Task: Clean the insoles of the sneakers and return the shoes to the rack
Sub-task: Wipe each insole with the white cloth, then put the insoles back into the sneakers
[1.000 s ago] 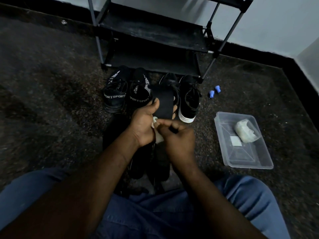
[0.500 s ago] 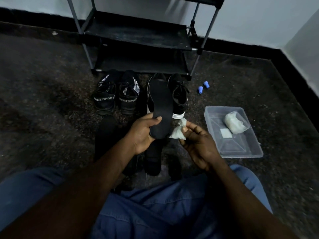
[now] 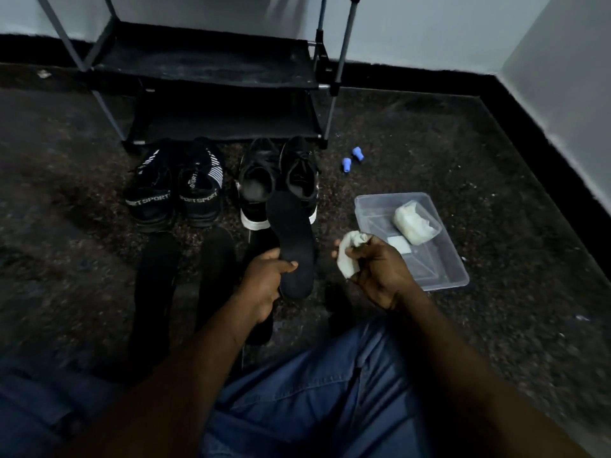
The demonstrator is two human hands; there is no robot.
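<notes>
My left hand (image 3: 264,285) grips a black insole (image 3: 292,239) by its near end, toe pointing away over the floor. To its right, my right hand (image 3: 377,272) holds a crumpled white wipe (image 3: 350,256), apart from the insole. Two more black insoles (image 3: 155,292) (image 3: 216,276) lie on the floor to the left. A pair of black "SPORT" sneakers (image 3: 175,196) and a pair of black white-soled sneakers (image 3: 281,180) stand in front of the black shoe rack (image 3: 211,71).
A clear plastic tub (image 3: 439,266) at the right holds a bag of white wipes (image 3: 415,221). Two small blue caps (image 3: 351,158) lie near the rack's right leg. Walls and black skirting close the right side. My blue-trousered legs fill the foreground.
My hands have come apart: the right hand drew the wipe away to the right of the insole. The left hand lowered the insole slightly. The view also shifted.
</notes>
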